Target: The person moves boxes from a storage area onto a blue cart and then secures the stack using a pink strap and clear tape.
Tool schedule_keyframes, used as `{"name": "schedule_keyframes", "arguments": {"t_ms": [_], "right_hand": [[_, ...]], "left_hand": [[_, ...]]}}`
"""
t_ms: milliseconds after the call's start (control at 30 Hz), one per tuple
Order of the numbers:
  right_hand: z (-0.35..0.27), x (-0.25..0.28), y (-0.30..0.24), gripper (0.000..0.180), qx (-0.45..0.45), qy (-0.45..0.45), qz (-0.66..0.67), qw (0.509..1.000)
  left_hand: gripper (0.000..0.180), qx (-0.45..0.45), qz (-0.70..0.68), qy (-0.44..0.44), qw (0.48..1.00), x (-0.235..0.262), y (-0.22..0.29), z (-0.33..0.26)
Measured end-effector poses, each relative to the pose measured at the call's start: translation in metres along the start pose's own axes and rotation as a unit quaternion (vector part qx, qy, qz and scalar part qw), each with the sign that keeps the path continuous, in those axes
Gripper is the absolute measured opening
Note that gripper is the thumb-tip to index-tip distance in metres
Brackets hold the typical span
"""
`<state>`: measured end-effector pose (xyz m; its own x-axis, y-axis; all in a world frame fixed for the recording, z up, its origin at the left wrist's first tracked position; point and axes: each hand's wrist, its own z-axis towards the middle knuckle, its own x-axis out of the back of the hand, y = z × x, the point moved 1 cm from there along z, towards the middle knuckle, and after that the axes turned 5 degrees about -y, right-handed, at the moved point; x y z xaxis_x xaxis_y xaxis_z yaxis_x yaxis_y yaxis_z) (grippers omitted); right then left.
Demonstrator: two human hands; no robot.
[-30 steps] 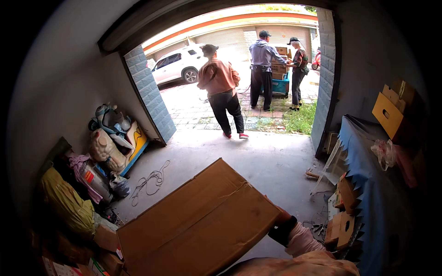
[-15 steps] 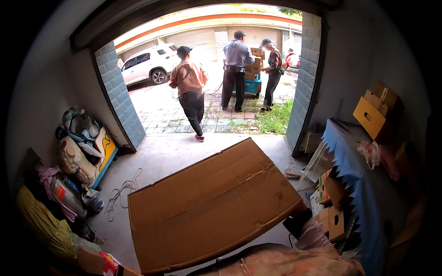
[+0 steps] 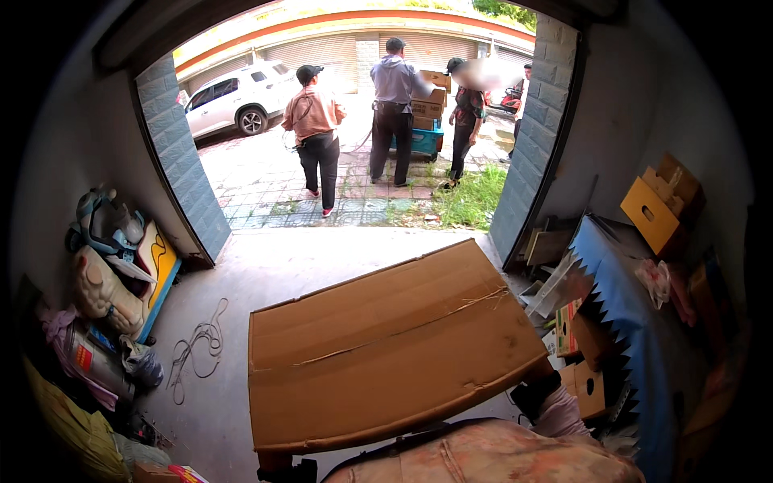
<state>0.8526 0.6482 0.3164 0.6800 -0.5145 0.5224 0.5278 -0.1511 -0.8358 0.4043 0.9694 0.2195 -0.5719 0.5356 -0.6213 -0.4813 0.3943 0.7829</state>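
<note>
left grip [image 3: 276,460] low, right grip [image 3: 541,371] higher

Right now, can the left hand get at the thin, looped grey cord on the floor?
Probably not: the left hand looks occupied at the near-left corner of the large brown cardboard box, and the cord lies on the floor farther ahead. Nothing covers the cord, though.

You can read no lettering here: the stacked cartons [image 3: 428,107] outside carry dark print too small to make out, and the silver cylinder [image 3: 103,377] on your left bears an illegible red label [image 3: 83,356].
</note>
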Motion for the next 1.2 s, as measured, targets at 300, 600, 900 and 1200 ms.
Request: {"name": "schedule_keyframes", "arguments": {"t_ms": [300,600,900,1200], "right_hand": [[0.109,0.051,0.078,0.041,-0.013,0.061,-0.005,0.998],[0.236,0.117,0.153,0.040,-0.016,0.082,-0.014,0.996],[0.347,0.127,0.190,0.039,-0.010,0.094,-0.052,0.994],[0.506,0.080,0.198,0.038,-0.002,0.098,-0.097,0.990]], "left_hand": [[0.034,0.031,0.036,-0.036,0.998,-0.044,-0.033,0.190],[0.035,0.041,0.147,-0.044,0.987,-0.134,-0.053,0.373],[0.036,0.017,0.254,-0.067,0.965,-0.126,-0.052,0.490],[0.038,0.008,0.157,-0.059,0.986,-0.022,-0.053,0.649]]}}
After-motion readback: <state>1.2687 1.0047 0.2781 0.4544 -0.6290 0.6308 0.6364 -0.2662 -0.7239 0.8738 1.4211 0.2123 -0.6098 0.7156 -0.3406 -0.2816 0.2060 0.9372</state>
